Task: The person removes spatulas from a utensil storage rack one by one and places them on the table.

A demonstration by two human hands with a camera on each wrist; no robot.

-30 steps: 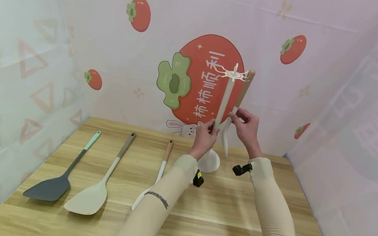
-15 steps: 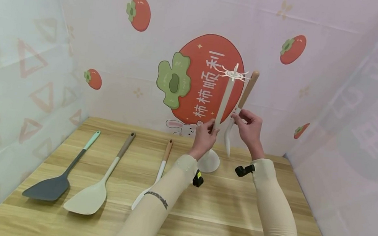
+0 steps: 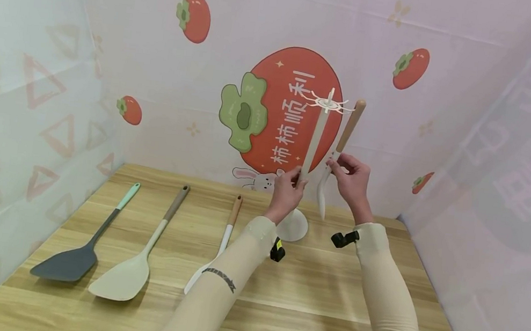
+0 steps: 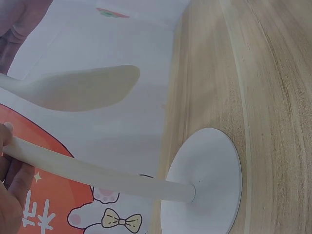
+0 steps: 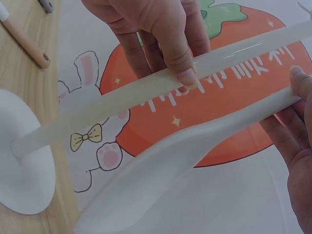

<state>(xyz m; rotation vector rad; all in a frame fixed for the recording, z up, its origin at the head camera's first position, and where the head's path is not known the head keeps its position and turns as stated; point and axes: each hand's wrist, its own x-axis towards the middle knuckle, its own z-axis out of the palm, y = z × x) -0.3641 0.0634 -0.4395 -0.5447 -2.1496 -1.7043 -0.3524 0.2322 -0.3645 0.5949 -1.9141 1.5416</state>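
Note:
My left hand grips the white post of a utensil stand, fingers and thumb around its lower half. The stand's round base sits on the table, and a ring of hooks crowns it. To the right of the post, my right hand pinches a white cooking spoon by its neck. Its wooden handle points up and its bowl hangs down, clear of the table. A small gap separates the handle's top from the hooks.
On the left of the wooden table lie a dark grey turner, a cream turner and a white utensil with a wooden handle, its head partly behind my left forearm. A printed curtain stands behind.
My right hand has shifted slightly right with the spoon, so the handle's top has moved from beside the hooks to a little apart. My left hand keeps its grip on the post.

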